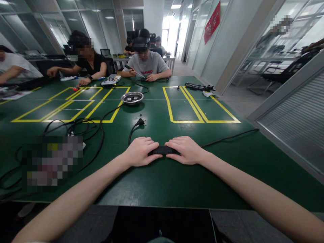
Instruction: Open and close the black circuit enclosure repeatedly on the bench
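A small flat black block [163, 150] lies on the green table [157, 182] just in front of me. My left hand [140, 151] grips its left end with curled fingers. My right hand [186, 150] grips its right end the same way. Only a short middle strip of the block shows between the two hands. A black cable [227, 137] runs from under my right hand to the right. Another cable with a plug [140, 121] lies just beyond my left hand.
A metal bowl [132, 98] with small parts stands mid-table. Tangled black cables [76, 130] lie at the left. Yellow tape rectangles [187, 108] mark the tabletop. A black tool [196, 87] lies far right. Several people [148, 65] sit working along the far side.
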The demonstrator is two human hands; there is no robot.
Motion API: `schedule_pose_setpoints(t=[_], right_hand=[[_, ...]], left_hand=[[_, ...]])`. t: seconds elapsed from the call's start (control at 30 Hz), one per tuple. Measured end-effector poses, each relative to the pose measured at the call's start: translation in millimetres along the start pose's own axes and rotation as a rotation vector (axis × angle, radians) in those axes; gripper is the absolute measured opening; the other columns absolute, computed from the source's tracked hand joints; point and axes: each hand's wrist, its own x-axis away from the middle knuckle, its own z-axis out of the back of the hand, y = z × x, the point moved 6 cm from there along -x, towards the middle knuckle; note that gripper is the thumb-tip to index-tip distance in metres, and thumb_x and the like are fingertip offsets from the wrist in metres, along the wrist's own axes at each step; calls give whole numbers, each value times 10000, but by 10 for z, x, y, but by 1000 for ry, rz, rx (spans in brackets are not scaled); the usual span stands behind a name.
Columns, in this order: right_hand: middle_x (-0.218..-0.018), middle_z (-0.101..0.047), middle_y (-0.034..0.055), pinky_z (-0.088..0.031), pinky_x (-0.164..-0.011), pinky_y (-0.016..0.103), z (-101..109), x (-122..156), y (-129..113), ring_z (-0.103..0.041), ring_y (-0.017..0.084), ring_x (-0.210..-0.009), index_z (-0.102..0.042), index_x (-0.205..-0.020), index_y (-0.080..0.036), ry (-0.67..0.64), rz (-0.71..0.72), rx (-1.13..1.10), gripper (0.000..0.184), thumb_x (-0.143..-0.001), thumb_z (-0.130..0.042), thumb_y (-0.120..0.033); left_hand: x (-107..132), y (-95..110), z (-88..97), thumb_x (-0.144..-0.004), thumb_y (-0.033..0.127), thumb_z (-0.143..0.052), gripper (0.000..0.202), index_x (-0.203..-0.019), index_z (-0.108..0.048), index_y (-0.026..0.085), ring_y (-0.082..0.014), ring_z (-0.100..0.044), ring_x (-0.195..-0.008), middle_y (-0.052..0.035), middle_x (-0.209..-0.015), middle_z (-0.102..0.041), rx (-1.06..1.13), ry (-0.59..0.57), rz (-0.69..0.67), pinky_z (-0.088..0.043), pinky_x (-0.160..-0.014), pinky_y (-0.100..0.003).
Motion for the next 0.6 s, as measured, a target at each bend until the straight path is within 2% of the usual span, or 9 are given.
schedule_pose_setpoints(t=[0.17, 0.33, 0.5, 0.6], right_hand=[[-909, -745, 86, -446, -690, 316, 34, -15, -65, -680, 209, -776, -686, -1061, -155, 63, 20, -14, 291, -1002, -574, -417], [-763, -707, 70, -423, -663, 316, 7, -11, -86, -642, 194, -686, -698, -920, -173, 40, 30, 53, 354, -1016, -558, -483], [-851, -739, 85, -462, -678, 327, 17, -13, -73, -672, 208, -733, -701, -1009, -164, 64, 45, 43, 321, -1012, -579, -460], [-922, -759, 111, -496, -687, 344, 38, 3, -96, -679, 219, -766, -706, -1077, -151, 86, 96, 77, 317, -1030, -556, -427]], left_hand=[[1, 60, -7, -1056, 520, -445, 442, -1017, -692, 155, -215, -647, -779, -83, -820, -694, -5, 2, -10, -493, -722, -328], [-11, 106, -70, -1048, 475, -485, 403, -1241, -645, 160, -242, -670, -927, -112, -1013, -739, 15, -29, 1, -530, -819, -357], [-16, 83, -90, -1041, 421, -524, 320, -1217, -652, 187, -245, -672, -957, -100, -1056, -750, 27, -44, 19, -522, -843, -360], [-16, 74, -47, -1006, 482, -572, 375, -1219, -658, 184, -259, -676, -963, -104, -1060, -751, 79, -24, 58, -523, -851, -371]])
